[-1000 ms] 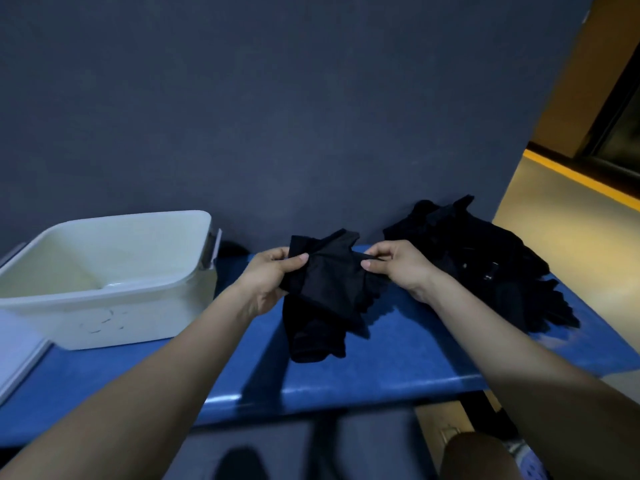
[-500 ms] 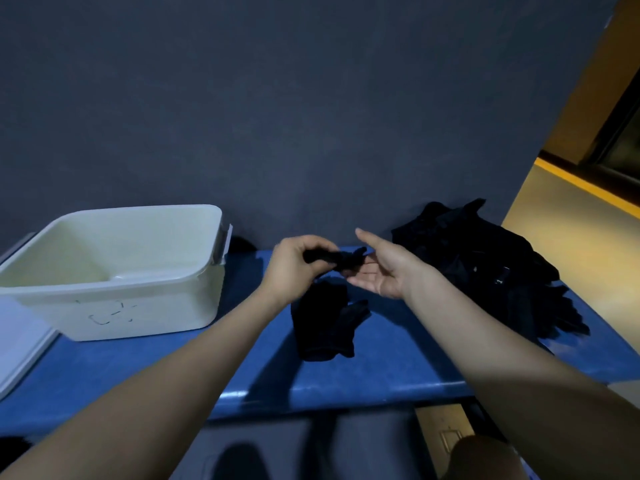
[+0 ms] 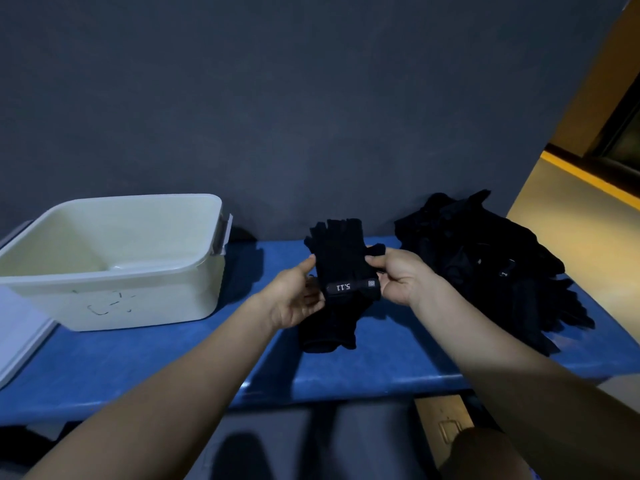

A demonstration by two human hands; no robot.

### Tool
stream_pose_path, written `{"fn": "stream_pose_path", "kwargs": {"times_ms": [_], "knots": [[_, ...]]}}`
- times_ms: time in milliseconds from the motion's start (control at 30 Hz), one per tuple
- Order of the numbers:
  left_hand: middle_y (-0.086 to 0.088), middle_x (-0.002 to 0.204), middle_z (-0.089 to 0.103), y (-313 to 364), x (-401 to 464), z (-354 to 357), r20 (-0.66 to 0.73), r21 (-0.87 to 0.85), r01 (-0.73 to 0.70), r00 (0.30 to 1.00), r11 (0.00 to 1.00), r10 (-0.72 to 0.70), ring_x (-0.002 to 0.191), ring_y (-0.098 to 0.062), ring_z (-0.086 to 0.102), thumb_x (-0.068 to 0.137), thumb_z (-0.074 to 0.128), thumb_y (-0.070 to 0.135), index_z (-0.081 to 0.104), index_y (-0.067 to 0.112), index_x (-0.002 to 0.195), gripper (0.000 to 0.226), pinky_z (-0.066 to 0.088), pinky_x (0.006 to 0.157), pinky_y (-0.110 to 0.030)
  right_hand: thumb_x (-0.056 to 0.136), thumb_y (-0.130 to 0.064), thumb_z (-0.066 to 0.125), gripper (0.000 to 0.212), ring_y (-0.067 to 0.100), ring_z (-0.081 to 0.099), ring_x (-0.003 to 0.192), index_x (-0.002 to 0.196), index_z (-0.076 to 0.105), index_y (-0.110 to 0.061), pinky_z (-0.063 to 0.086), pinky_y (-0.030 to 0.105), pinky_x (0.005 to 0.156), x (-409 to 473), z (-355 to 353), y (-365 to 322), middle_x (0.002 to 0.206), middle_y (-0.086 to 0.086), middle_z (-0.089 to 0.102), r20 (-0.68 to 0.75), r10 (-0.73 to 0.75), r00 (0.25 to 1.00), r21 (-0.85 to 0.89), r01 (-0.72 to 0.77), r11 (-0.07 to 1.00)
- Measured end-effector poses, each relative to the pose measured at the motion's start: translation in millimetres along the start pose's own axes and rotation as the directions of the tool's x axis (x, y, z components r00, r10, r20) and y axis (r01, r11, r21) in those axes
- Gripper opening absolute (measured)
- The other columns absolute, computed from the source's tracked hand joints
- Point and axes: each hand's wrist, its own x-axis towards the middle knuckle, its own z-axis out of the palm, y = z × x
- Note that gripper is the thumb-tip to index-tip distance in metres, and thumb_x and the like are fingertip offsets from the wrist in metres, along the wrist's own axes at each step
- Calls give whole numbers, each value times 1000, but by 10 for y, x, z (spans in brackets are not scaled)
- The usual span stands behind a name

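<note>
While both hands are holding it clear of the blue table (image 3: 398, 358), the black glove (image 3: 341, 258) is standing nearly upright between them. Its long axis is running from the cuff nearest the person up to the short finger ends, which are pointing up and away toward the dark wall (image 3: 311, 98). The cuff strap (image 3: 349, 287), with white lettering showing upside down, is lying across the low end. The left hand (image 3: 294, 299) is gripping the glove's left edge, thumb pressing the side just above the strap and fingers curling under the cuff. The right hand (image 3: 398, 275) is pinching the right edge, thumb lying on the front and fingers wrapping round the strap end. Directly below, a second black glove (image 3: 327, 332) is lying flat on the table, partly hidden by the held one. A heap of black gloves (image 3: 485, 268) is sitting to the right on the same table, reaching the wall. To the left a white plastic tub (image 3: 104, 271) is standing open, and a pale lid (image 3: 20, 334) is lying just beside it
</note>
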Motion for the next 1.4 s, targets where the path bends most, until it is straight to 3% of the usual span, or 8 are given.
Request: {"fn": "stream_pose_path", "kwargs": {"times_ms": [167,333,633,767,967,1200,1300,1400], "knots": [[-8,93,66,13,45,5,-33,-91,-145,989,985,143,79,-18,64,95,50,10,58,10,99,9,57,64,-28,93,3,50,18,23,66,84,107,60,-2,57,35,70,1,-31,105,104,16,66,-14,10,1000,-88,-11,996],[-7,88,66,-25,67,1,-118,41,-266,956,963,269,64,-16,66,91,55,3,55,13,105,18,52,45,-22,83,-4,68,12,13,64,74,85,59,-11,54,23,52,9,1,212,85,4,67,-45,21,999,-370,-36,928],[-2,80,54,-334,223,-225,-248,266,-174,938,948,242,84,-21,58,84,57,-14,45,3,126,47,52,63,-26,79,-1,72,29,29,66,94,91,47,-10,59,43,78,323,-76,662,109,17,63,-282,-169,945,-488,11,873],[-10,88,53,-427,300,-260,-306,331,-195,903,923,301,73,-19,56,78,66,-11,49,6,102,33,51,66,-28,78,-9,75,32,26,66,85,102,54,-5,57,44,83,355,-100,718,101,13,64,-289,-210,934,-475,50,878],[-6,81,55,-477,405,-343,-357,335,-204,876,920,324,80,-25,59,82,67,1,47,14,75,24,56,83,-41,82,-11,71,14,26,66,81,77,58,-8,57,45,82,409,-101,850,89,14,67,-285,-247,926,-446,100,890],[-1,72,50,-497,432,-390,-354,640,-110,836,761,418,78,-23,53,81,68,7,43,14,74,27,46,69,-30,84,-5,67,13,20,60,69,81,55,-7,58,41,81,415,-120,841,83,10,60,-290,-264,920,-551,65,832],[-5,92,49,-500,396,-409,-333,762,-89,796,642,506,84,-23,51,80,71,14,43,12,90,31,44,74,-32,83,-7,69,22,19,53,82,84,48,-13,50,31,78,373,-160,787,90,4,53,-200,-398,895,-739,129,661],[0,100,45,-451,271,-500,-75,888,-310,631,339,772,92,-22,52,82,62,2,51,12,97,22,44,77,-32,84,-6,66,20,13,46,90,96,52,-14,42,26,81,240,-238,712,100,-3,45,78,-624,778,-855,374,359]]}}
